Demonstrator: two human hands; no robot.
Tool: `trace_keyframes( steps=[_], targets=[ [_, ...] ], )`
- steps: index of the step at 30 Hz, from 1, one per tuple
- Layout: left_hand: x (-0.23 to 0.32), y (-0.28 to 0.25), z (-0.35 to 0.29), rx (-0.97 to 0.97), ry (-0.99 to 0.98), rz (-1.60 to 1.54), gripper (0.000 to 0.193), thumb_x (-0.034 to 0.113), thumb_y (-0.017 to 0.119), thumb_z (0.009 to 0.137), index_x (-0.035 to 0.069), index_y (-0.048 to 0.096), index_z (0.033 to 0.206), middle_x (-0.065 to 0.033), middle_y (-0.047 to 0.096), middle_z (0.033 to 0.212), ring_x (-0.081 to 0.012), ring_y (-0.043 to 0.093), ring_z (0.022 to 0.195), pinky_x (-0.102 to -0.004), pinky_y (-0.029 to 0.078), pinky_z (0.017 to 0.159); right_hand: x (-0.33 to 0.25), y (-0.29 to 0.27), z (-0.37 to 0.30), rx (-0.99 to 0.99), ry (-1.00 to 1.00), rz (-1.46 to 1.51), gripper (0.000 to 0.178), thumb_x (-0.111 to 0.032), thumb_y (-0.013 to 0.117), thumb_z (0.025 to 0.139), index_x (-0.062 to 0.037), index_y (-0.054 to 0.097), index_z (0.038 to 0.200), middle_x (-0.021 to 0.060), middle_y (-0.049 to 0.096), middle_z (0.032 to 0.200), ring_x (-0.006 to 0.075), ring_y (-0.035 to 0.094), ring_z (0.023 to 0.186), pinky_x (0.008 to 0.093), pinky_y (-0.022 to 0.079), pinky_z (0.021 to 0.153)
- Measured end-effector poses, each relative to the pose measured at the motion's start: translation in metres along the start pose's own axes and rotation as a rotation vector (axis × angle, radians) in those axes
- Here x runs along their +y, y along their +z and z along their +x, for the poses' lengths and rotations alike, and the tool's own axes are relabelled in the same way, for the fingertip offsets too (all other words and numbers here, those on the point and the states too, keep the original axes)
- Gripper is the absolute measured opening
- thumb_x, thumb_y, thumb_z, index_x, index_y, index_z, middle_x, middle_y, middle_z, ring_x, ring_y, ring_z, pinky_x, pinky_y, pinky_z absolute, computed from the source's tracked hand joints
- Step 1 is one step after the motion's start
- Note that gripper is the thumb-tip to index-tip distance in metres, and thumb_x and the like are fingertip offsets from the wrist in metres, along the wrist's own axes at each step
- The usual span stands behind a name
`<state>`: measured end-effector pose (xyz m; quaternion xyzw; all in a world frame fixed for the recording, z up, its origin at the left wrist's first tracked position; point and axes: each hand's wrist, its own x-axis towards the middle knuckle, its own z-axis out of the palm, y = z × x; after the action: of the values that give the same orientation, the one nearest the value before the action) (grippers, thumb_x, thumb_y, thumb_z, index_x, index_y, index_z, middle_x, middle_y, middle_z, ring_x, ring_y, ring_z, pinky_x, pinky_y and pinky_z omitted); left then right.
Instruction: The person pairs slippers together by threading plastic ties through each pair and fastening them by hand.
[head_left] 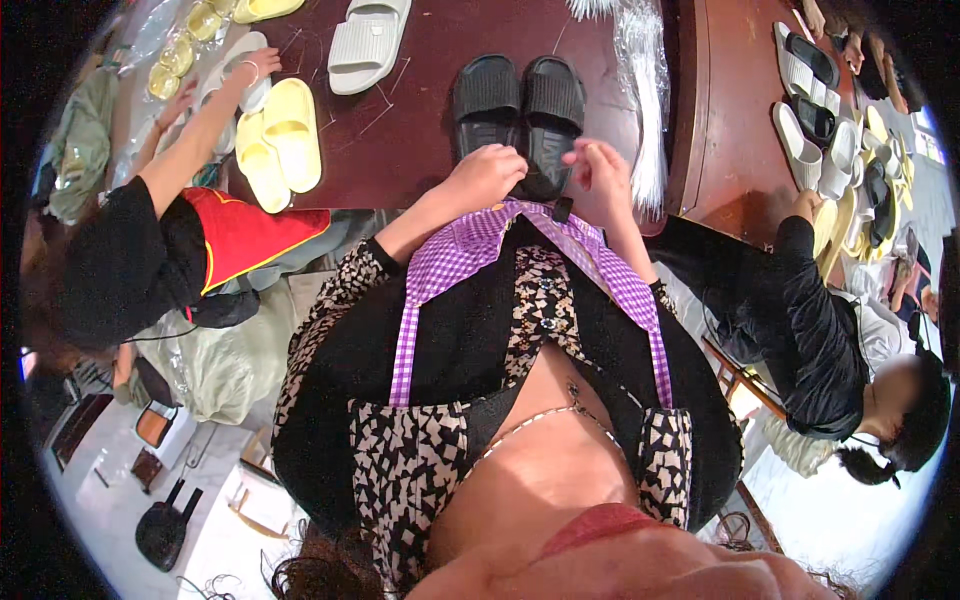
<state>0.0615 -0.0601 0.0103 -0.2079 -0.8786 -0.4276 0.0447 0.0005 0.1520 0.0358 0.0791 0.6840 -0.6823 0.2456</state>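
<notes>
A pair of black slide sandals lies side by side in front of me, a left slide (pixel 487 92) and a right slide (pixel 553 95), toes pointing away. By the left slide's heel is my left hand (pixel 486 174), its fingers curled and pressed together. My right hand (pixel 602 172) is raised beside the right slide's heel, thumb and fingertips drawn together in a pinch. Anything between the fingers of either hand is too small to make out. The hands are apart, and parts of both heels are hidden by the left hand.
On the dark red table (pixel 430 150) are yellow slides (pixel 290 135), a white slide (pixel 368 45) and a bundle of thin white plastic strands (pixel 648 110). A co-worker's hand (pixel 255 65) handles a light slide at left. Another person sits right, by piled slides (pixel 840 160).
</notes>
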Motion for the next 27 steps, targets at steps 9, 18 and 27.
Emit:
trace_keyframes(
  steps=[9, 18, 27],
  targets=[
    [-0.023, 0.022, -0.024, -0.151, 0.059, 0.074, 0.007, 0.013, 0.058, 0.076, 0.006, 0.059, 0.077, -0.0078, 0.055, 0.078, -0.0266, 0.055, 0.08, -0.037, 0.045, 0.073, 0.06, -0.013, -0.027, -0.011, 0.261, -0.22, 0.023, -0.015, 0.044, 0.09, 0.001, 0.059, 0.096, 0.0072, 0.062, 0.069, 0.0075, 0.047, 0.051, 0.0188, 0.036, 0.047],
    [-0.027, 0.024, -0.022, -0.181, 0.068, 0.081, 0.005, 0.011, 0.057, 0.076, 0.006, 0.057, 0.077, -0.0083, 0.054, 0.078, -0.027, 0.054, 0.08, -0.0377, 0.045, 0.072, 0.061, -0.022, -0.022, -0.084, 0.385, -0.301, 0.022, -0.011, 0.045, 0.087, 0.0012, 0.062, 0.093, 0.0039, 0.057, 0.063, 0.0081, 0.047, 0.05, 0.0198, 0.035, 0.045],
    [-0.051, 0.021, -0.005, -0.093, 0.053, 0.245, 0.004, 0.009, 0.055, 0.077, 0.005, 0.056, 0.078, -0.0093, 0.054, 0.081, -0.0284, 0.053, 0.082, -0.038, 0.044, 0.073, 0.05, -0.002, 0.033, -0.054, 0.281, -0.411, 0.025, -0.014, 0.046, 0.086, 0.0012, 0.061, 0.099, 0.0039, 0.057, 0.065, 0.0093, 0.048, 0.051, 0.0221, 0.035, 0.043]
  ],
)
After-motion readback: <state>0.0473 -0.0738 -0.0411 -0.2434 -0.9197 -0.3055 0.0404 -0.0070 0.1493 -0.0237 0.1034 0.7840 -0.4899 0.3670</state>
